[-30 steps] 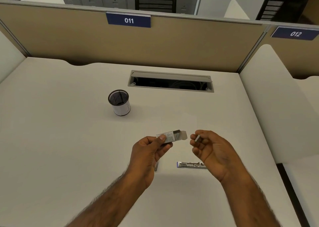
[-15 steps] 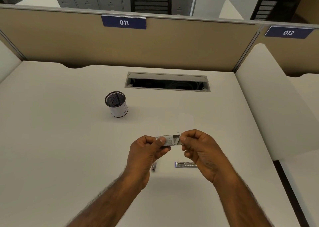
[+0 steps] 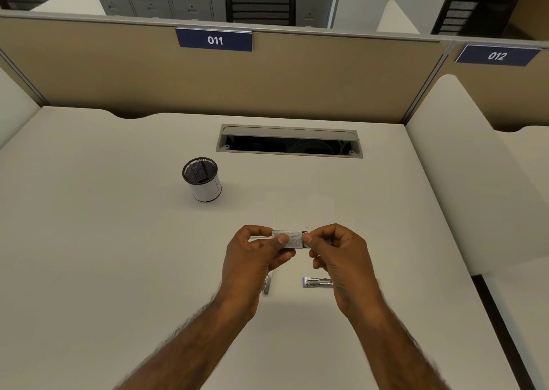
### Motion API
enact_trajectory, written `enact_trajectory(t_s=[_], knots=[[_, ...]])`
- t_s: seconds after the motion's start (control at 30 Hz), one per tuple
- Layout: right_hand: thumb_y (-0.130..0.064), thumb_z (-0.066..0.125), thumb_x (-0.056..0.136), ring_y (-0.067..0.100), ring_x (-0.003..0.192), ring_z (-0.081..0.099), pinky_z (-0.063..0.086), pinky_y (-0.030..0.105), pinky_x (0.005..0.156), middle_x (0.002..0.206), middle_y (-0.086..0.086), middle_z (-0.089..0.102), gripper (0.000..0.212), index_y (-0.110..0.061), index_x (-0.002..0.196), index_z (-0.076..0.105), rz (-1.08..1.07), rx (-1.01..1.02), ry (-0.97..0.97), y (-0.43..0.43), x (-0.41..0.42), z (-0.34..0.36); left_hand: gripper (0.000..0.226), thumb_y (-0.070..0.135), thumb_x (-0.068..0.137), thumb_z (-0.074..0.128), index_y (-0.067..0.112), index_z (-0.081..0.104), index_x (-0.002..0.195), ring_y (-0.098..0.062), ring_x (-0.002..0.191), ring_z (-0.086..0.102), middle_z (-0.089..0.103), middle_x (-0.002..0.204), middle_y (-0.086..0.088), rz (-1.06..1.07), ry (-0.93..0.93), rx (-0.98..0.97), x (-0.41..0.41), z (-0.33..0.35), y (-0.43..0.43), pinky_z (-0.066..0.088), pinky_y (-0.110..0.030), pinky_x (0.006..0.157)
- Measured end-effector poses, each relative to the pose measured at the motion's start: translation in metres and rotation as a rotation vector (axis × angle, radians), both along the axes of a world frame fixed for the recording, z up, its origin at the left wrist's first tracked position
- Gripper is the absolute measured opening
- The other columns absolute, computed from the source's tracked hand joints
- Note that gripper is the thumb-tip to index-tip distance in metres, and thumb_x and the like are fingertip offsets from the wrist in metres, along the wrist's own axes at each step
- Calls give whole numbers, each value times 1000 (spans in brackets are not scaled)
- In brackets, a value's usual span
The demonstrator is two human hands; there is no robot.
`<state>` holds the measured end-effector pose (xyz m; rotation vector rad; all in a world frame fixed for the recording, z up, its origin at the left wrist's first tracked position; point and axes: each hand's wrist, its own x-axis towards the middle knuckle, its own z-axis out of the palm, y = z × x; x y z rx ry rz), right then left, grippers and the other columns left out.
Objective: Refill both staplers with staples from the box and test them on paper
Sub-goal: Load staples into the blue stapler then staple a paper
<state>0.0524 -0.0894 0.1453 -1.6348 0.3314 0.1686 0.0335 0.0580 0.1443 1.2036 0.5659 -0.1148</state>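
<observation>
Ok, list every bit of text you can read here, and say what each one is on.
"011": blue sign on the partition straight ahead.
"012": blue sign on the partition to the right.
Box: printed label, too small to read.
Cup: faint marks on its white band, not legible as text.

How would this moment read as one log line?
left hand: holds staple box | right hand: pinches box end | stapler: lies on desk
</observation>
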Motion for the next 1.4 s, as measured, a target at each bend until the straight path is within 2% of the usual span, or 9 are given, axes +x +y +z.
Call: enact_trajectory(t_s=[0.13, 0.37, 0.5, 0.7, 0.83, 1.07, 1.13, 1.27, 1.4], knots=[[-9, 68, 87, 14, 58, 62, 51, 19, 54, 74, 11, 70, 6, -11, 84, 73, -24, 15, -17, 6, -3, -2, 32, 10, 85, 75, 4, 57, 110, -28, 81, 78, 77, 98, -17, -6, -1, 19, 1, -1, -4, 64, -31, 75], [-10, 69, 87, 14, 65, 66, 53, 18, 58, 79, 7, 73, 9, -17, 90, 74, -9, 7, -8, 4, -2, -7, 27, 8, 86, 75, 3, 58, 106, -28, 81, 78, 78, 93, -16, 11, -5, 30, 7, -5, -7, 63, -33, 78], [-9, 73, 83, 19, 71, 68, 55, 23, 61, 83, 8, 73, 9, -14, 91, 72, -81, 51, 30, -2, 6, -16, 19, 12, 88, 73, 6, 65, 104, -27, 82, 78, 78, 95, -14, -15, -4, 65, 22, -14, -17, 62, -37, 82], [-3, 70, 83, 20, 73, 64, 53, 32, 68, 87, 14, 71, 8, -3, 90, 68, -195, 188, 86, -21, 56, -37, 16, 10, 93, 67, 7, 73, 108, -21, 83, 77, 77, 99, -9, -52, -26, 188, 83, -43, -44, 62, -25, 74], [1, 65, 83, 21, 73, 63, 54, 29, 65, 90, 15, 71, 10, -2, 92, 67, -234, 116, 91, -36, 105, -57, 19, 7, 93, 64, 7, 73, 110, -21, 84, 74, 75, 99, -6, -60, -28, 313, 131, -66, -65, 62, -27, 77], [-3, 67, 86, 24, 82, 65, 57, 26, 70, 97, 13, 66, 13, -4, 99, 68, -238, -104, 110, -54, 190, -89, 8, 9, 94, 66, 11, 70, 101, -23, 86, 72, 71, 104, -7, -96, 18, 506, 211, -97, -91, 51, -7, 55], [-5, 68, 87, 24, 83, 65, 57, 25, 70, 97, 12, 66, 13, -5, 99, 67, -235, -137, 127, -58, 209, -99, 11, 10, 93, 67, 10, 70, 104, -24, 88, 71, 69, 103, -8, -121, 41, 545, 230, -106, -95, 54, -11, 61], [-5, 68, 87, 21, 73, 60, 57, 30, 72, 92, 14, 67, 7, -5, 94, 69, -224, -170, 156, -67, 237, -118, 14, 7, 90, 69, 4, 73, 104, -28, 91, 71, 72, 102, -13, -209, 104, 595, 262, -127, -99, 61, -34, 84], [-8, 67, 86, 21, 68, 54, 52, 31, 67, 79, 14, 62, 6, -3, 87, 69, -151, -224, 225, -69, 260, -132, 22, 13, 93, 66, 3, 72, 112, -27, 95, 68, 71, 109, -15, -252, 128, 653, 280, -135, -100, 59, -29, 85]])
